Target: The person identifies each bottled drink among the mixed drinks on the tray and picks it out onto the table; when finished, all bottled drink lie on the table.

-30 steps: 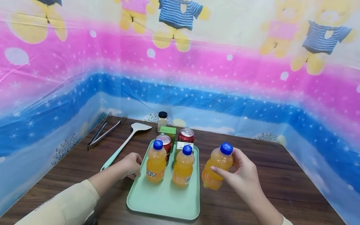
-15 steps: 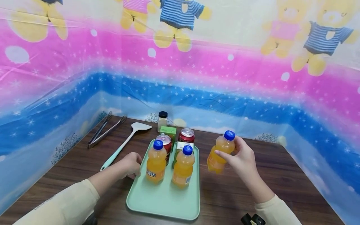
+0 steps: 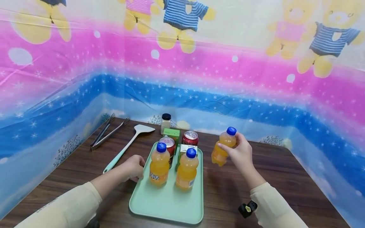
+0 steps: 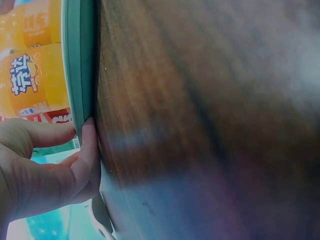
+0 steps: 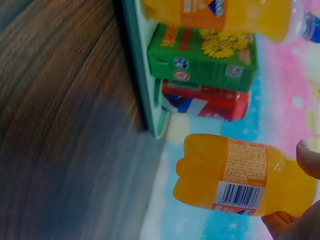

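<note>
My right hand [image 3: 240, 152] grips an orange soda bottle [image 3: 222, 148] with a blue cap, tilted and held in the air right of the green tray [image 3: 165, 205]. Its barcode label shows in the right wrist view, with thumb and fingers round the upper part. My left hand [image 4: 50, 165] pinches the tray's left rim between thumb and fingers. Two more orange soda bottles, a left one [image 3: 158, 167] and a right one [image 3: 186, 172], stand upright on the tray. Behind them are red cans [image 3: 168, 145] and green drink cartons [image 5: 205, 57], partly hidden.
A black-lidded jar [image 3: 166, 124] stands behind the tray. To the left lie a white spatula [image 3: 125, 148] with a pale green handle and metal tongs [image 3: 108, 134]. A printed cloth [image 3: 216, 95] hangs round the back and sides of the wooden table [image 3: 273, 177].
My right hand has lifted the bottle up and away, toward the table's back, from beside the tray's right edge. My left hand stays at the tray rim; the tray has not moved.
</note>
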Demonstrator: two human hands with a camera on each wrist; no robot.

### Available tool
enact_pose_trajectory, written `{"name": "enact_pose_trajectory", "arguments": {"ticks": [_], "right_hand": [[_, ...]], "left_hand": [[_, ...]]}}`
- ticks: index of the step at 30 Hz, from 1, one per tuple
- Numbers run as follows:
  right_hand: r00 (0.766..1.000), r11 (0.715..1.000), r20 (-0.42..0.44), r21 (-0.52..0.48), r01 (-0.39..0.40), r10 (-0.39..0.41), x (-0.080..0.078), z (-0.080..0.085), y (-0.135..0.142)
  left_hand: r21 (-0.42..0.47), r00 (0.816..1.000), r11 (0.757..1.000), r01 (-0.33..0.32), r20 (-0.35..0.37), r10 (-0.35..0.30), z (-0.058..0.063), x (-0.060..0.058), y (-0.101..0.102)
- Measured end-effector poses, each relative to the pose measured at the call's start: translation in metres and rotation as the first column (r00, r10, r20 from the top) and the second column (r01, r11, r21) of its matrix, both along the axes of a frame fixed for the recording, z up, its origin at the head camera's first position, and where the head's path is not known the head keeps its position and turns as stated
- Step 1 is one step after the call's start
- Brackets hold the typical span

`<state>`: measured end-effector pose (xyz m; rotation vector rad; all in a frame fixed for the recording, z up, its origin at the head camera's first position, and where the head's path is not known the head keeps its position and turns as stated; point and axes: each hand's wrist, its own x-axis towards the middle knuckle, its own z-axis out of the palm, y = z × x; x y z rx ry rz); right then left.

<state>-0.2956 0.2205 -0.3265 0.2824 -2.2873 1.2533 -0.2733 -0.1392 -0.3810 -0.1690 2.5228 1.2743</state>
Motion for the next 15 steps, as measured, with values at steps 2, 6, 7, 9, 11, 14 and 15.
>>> {"name": "enact_pose_trajectory", "arguments": {"ticks": [2,6,7,9,11,14,15], "right_hand": [[1.000,1.000,0.012,-0.005,0.006,-0.006,-0.007,-0.004,0.000],[1.000,1.000,0.020,-0.006,0.015,-0.015,-0.019,-0.010,0.001],[1.000,1.000,0.021,-0.006,0.016,-0.016,-0.022,-0.012,0.001],[1.000,1.000,0.021,-0.008,0.021,-0.021,-0.026,-0.015,0.001],[0.999,1.000,0.019,-0.012,0.026,-0.026,-0.028,-0.018,0.001],[0.999,0.999,0.021,-0.020,0.037,-0.036,-0.032,-0.024,0.002],[0.999,0.999,0.024,-0.022,0.041,-0.041,-0.034,-0.026,0.002]], "left_hand": [[0.000,1.000,1.000,0.000,-0.001,0.000,0.000,0.000,0.000],[-0.002,1.000,1.000,0.001,-0.001,-0.001,-0.001,0.000,0.000],[-0.002,1.000,1.000,0.000,-0.001,0.000,-0.001,0.000,0.000],[-0.005,1.000,1.000,0.000,-0.002,0.000,-0.001,0.000,0.000],[-0.005,1.000,1.000,-0.002,-0.004,0.002,-0.001,0.000,0.000],[-0.005,1.000,1.000,-0.003,-0.008,0.002,-0.001,0.000,0.000],[-0.004,1.000,1.000,-0.003,-0.009,0.003,-0.001,0.000,0.000]]}}
